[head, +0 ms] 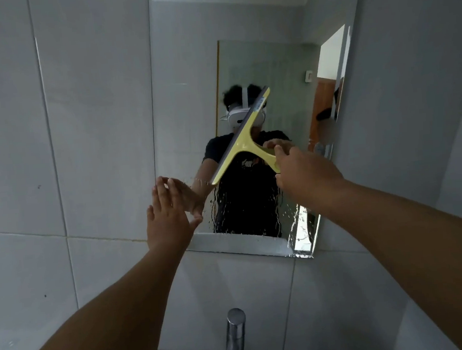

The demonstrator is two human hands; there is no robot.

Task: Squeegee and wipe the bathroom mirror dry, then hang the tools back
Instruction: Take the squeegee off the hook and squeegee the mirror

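Left hand (168, 219): fingers extended and slightly apart, grip spread and empty, palm raised at the lower left corner of the mirror (278, 59); whether it touches the glass cannot be told. Squeegee (244, 137): yellow, blade tilted diagonally against the mirror's middle, above a band of water streaks and droplets on the lower glass. Right hand (304, 176): grip closed around the squeegee's handle. Faucet (234, 339): chrome, below the mirror, at the bottom edge.
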